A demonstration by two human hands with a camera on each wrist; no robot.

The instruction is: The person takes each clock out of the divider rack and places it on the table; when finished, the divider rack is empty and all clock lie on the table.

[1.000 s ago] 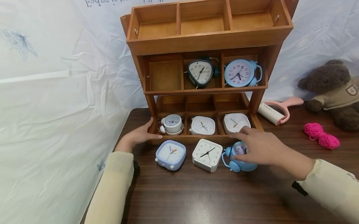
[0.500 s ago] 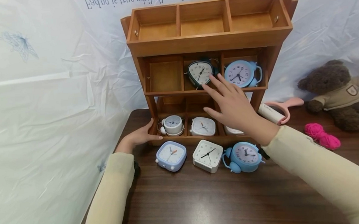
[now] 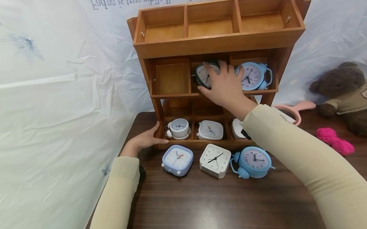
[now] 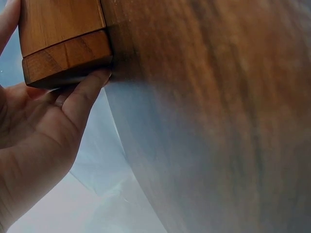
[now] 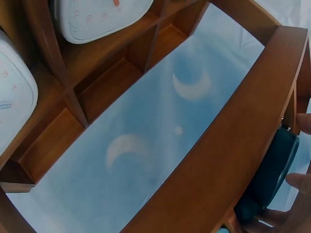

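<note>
My right hand [image 3: 226, 85] is at the wooden rack's middle tier, its fingers spread around a dark green alarm clock [image 3: 203, 76] with a rounded triangular face. The right wrist view shows its fingertips at the edges of that clock [image 5: 272, 170], which sits in the centre compartment. My left hand [image 3: 144, 138] holds the lower left corner of the wooden rack [image 3: 218, 44]. In the left wrist view, thumb and fingers lie about the wooden corner [image 4: 68, 56]. Right of the green clock is a light blue alarm clock [image 3: 252, 78], partly covered by my fingers.
Three white clocks fill the bottom tier, the right one [image 3: 237, 128] partly behind my sleeve. In front stand a periwinkle clock [image 3: 177, 159], a white square clock [image 3: 215, 160] and a blue twin-bell clock [image 3: 255, 162]. Lint roller [image 3: 298, 109], pink yarn [image 3: 335, 141] and teddy bear [image 3: 348, 97] are right.
My right hand has left the blue twin-bell clock on the table, risen to the middle tier and reached the dark green clock. My left hand stays on the rack's corner.
</note>
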